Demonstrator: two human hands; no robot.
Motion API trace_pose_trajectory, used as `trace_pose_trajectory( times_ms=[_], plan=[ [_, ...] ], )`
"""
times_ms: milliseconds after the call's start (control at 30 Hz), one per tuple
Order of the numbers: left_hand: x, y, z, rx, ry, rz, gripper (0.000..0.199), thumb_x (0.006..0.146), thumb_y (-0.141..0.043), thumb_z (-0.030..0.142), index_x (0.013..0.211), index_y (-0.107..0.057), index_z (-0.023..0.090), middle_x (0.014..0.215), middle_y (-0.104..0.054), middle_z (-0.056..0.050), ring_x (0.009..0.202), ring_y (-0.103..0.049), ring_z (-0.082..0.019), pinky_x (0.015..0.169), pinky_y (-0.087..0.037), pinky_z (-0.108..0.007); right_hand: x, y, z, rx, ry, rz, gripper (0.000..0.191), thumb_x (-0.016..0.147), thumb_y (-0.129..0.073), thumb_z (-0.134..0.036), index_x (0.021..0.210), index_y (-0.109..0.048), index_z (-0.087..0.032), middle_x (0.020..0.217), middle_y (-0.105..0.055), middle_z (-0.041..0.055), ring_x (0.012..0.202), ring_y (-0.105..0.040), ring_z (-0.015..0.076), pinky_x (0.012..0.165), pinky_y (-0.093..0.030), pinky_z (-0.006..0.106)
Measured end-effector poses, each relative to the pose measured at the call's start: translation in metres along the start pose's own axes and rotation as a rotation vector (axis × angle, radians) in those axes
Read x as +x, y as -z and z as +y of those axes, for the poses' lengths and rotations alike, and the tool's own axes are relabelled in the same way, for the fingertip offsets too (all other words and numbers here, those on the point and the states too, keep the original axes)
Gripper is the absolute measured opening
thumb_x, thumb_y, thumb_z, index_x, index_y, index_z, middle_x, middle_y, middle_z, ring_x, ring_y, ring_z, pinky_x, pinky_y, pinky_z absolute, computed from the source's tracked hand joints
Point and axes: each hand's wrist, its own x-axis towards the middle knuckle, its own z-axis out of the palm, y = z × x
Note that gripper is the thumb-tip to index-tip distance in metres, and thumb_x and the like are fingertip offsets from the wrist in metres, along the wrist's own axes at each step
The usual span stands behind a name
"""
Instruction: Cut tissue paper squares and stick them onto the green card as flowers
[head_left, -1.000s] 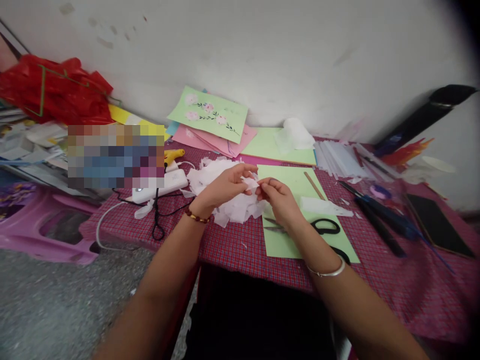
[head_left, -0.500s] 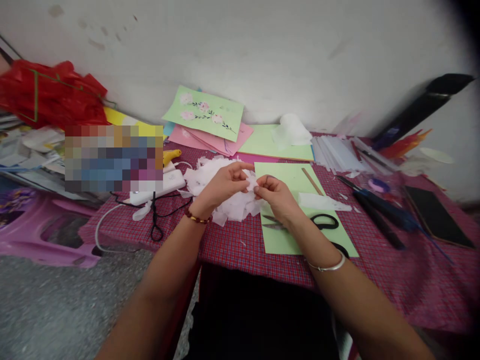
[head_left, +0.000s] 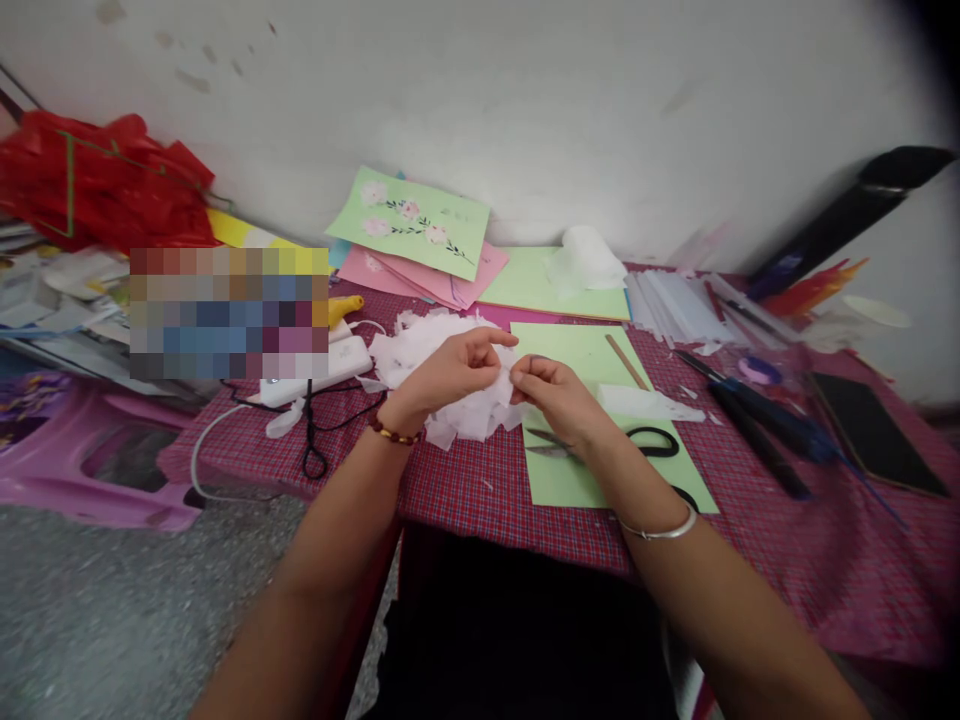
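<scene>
A heap of thin white paper pieces (head_left: 472,414) lies on the red checked tablecloth (head_left: 465,485). Over its right side my left hand (head_left: 466,368) pinches a small white piece, its index finger stretched out. My right hand (head_left: 547,388) has thumb and forefinger pinched on the same white piece, just left of the green sheet (head_left: 570,485). Black-handled scissors (head_left: 651,441) lie on that sheet, partly under my right wrist. Beside them are a folded white strip (head_left: 637,403) and a thin brown stick (head_left: 626,361).
Behind are a green card with painted flowers (head_left: 424,222), pink sheets (head_left: 487,277) and a white roll (head_left: 589,258). A white power strip (head_left: 322,370) with cords sits left. Dark tools (head_left: 757,430) and a black flat object (head_left: 877,430) lie right.
My left index finger has stretched out further to the right. My right hand still pinches near the same spot, and the objects on the table lie as before.
</scene>
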Motion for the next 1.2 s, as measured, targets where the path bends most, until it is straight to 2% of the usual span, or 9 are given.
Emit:
trace_pose_trajectory(
  times_ms=[200,267,367,400,500,600,800,1033,1200],
  plan=[
    [0.000,-0.002,0.001,0.003,-0.005,0.000,0.040,0.074,-0.057,0.012,0.113,-0.059,0.015,0.066,-0.051,0.005,0.056,-0.043,-0.007,0.051,-0.030,-0.021,0.000,-0.003,-0.003,-0.041,-0.019,0.019,0.018,0.070,-0.070,-0.035,0.064,-0.061,-0.021,0.058,-0.058,-0.0037,0.055,-0.051,0.0112,0.059,-0.042,0.027],
    [0.002,-0.004,0.001,-0.004,-0.025,0.101,0.029,0.075,-0.057,0.012,0.104,-0.062,0.015,0.066,-0.052,0.005,0.057,-0.046,-0.007,0.054,-0.034,-0.021,0.000,-0.003,-0.004,-0.005,-0.021,0.061,0.019,0.069,-0.071,-0.036,0.064,-0.061,-0.020,0.059,-0.059,-0.0029,0.055,-0.051,0.0112,0.058,-0.042,0.027],
    [0.004,-0.007,0.000,0.053,-0.095,0.353,0.004,0.075,-0.060,0.014,0.074,-0.057,0.016,0.065,-0.051,0.004,0.059,-0.046,-0.007,0.055,-0.036,-0.021,0.002,-0.002,-0.005,0.051,-0.003,0.196,0.019,0.066,-0.072,-0.037,0.066,-0.062,-0.020,0.058,-0.058,-0.0033,0.054,-0.050,0.0106,0.058,-0.043,0.026],
    [0.005,-0.008,0.000,0.076,-0.096,0.388,0.010,0.075,-0.061,0.015,0.069,-0.054,0.016,0.065,-0.052,0.003,0.059,-0.045,-0.007,0.055,-0.035,-0.021,0.003,-0.002,-0.005,0.060,0.007,0.244,0.019,0.066,-0.072,-0.036,0.066,-0.062,-0.020,0.057,-0.056,-0.0040,0.053,-0.049,0.0101,0.057,-0.042,0.026],
    [0.007,-0.012,-0.004,0.125,-0.025,0.350,0.006,0.075,-0.063,0.017,0.079,-0.060,0.015,0.070,-0.057,0.002,0.059,-0.047,-0.007,0.054,-0.037,-0.021,0.004,-0.002,-0.006,0.076,0.028,0.293,0.018,0.063,-0.072,-0.034,0.066,-0.061,-0.020,0.056,-0.055,-0.0053,0.052,-0.048,0.0094,0.056,-0.042,0.025],
    [0.008,-0.016,-0.007,0.110,0.019,0.311,0.026,0.070,-0.066,0.016,0.096,-0.062,0.015,0.087,-0.063,-0.002,0.065,-0.052,-0.007,0.057,-0.041,-0.020,0.004,-0.003,-0.006,0.094,0.048,0.255,0.017,0.062,-0.073,-0.032,0.067,-0.062,-0.020,0.057,-0.056,-0.0053,0.053,-0.049,0.0093,0.057,-0.043,0.025],
    [0.006,-0.019,-0.007,-0.101,-0.006,0.149,0.003,0.074,-0.061,0.017,0.073,-0.058,0.015,0.068,-0.056,0.002,0.058,-0.047,-0.005,0.053,-0.036,-0.019,0.005,-0.003,-0.002,0.069,0.094,0.275,0.016,0.064,-0.073,-0.030,0.066,-0.061,-0.021,0.059,-0.056,-0.0053,0.055,-0.050,0.0099,0.057,-0.042,0.026],
    [0.007,-0.019,-0.008,-0.036,-0.031,0.192,0.007,0.072,-0.056,0.009,0.071,-0.056,0.016,0.061,-0.055,0.005,0.052,-0.046,-0.004,0.051,-0.036,-0.018,0.003,-0.003,-0.002,0.015,0.151,0.165,0.010,0.069,-0.069,-0.026,0.074,-0.061,-0.021,0.065,-0.057,-0.0047,0.060,-0.053,0.0112,0.062,-0.044,0.028],
    [0.006,-0.019,-0.002,-0.289,0.098,0.119,0.006,0.076,-0.054,0.012,0.078,-0.057,0.015,0.062,-0.062,0.002,0.055,-0.057,-0.006,0.052,-0.042,-0.018,0.004,-0.002,0.000,0.047,0.205,0.179,0.014,0.069,-0.074,-0.028,0.072,-0.061,-0.022,0.065,-0.058,-0.0042,0.060,-0.051,0.0115,0.060,-0.041,0.028]
  ],
)
